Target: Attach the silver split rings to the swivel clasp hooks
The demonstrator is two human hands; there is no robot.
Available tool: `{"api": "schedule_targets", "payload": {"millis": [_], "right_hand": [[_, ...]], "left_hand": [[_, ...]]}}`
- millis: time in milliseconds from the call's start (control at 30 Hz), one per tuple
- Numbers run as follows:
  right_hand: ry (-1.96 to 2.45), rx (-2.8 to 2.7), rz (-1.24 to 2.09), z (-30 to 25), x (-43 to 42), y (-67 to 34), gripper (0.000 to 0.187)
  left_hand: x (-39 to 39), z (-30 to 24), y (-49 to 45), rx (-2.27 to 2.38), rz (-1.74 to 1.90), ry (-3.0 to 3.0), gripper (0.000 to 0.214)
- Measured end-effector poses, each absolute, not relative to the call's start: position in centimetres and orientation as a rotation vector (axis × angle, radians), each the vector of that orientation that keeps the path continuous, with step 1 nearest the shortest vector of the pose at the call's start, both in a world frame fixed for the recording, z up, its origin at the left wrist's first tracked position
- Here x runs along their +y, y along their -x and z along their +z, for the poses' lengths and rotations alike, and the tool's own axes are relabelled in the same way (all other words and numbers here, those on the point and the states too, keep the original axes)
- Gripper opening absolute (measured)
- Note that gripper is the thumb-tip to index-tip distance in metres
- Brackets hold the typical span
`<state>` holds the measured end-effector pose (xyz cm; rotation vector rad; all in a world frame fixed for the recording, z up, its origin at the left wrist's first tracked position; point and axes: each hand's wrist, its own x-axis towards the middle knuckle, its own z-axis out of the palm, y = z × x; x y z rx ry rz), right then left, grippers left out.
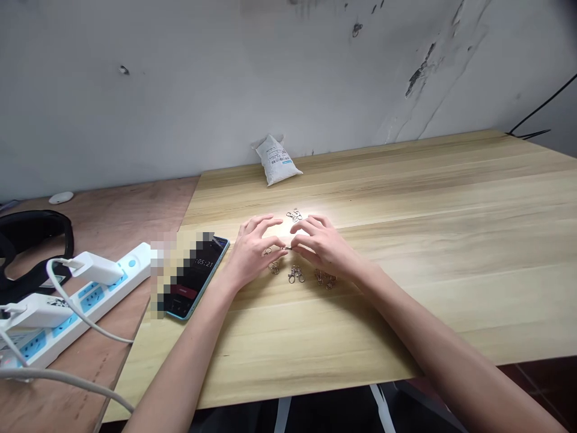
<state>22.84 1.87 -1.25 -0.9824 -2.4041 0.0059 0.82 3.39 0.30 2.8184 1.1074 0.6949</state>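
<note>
My left hand (252,249) and my right hand (322,243) meet above the wooden table, thumbs and index fingertips pinched. Between those fingertips sits a small metal piece (288,248), held from both sides; its exact shape is too small to make out. Beyond the hands lies a little pile of metal clasps (294,214). Nearer to me is a group of lobster clasps (296,275). Several metal rings (273,266) lie by my left hand, partly hidden by it. Under my right hand is another pile of small metal rings (325,278), partly covered.
A phone (198,276) showing a timer lies left of my left arm, partly pixelated. A white power strip (101,294) with plugged chargers and cables runs along the brown surface at left, beside a black strap-like object (67,234). Against the wall stands a white plastic packet (278,161).
</note>
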Motion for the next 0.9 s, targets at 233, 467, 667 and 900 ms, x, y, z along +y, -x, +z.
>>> {"api": "schedule_targets", "payload": {"millis": [233,467,667,900], "right_hand": [[0.986,-2.376,0.010,-1.13,1.87,-22.85,0.017],[0.983,-2.342,0.022,-1.10,1.85,-22.78,0.019],[0.970,-2.339,0.072,-0.99,1.72,-22.69,0.019],[0.992,-2.284,0.089,-1.01,1.86,-22.76,0.015]], "left_hand": [[3.50,0.12,-0.59,1.124,0.567,-2.775,0.024],[3.37,0.63,-0.43,1.023,0.629,-2.675,0.017],[3.52,0.63,-0.27,0.979,0.648,-2.641,0.008],[3.61,0.74,-0.17,1.038,0.716,-2.677,0.010]]}}
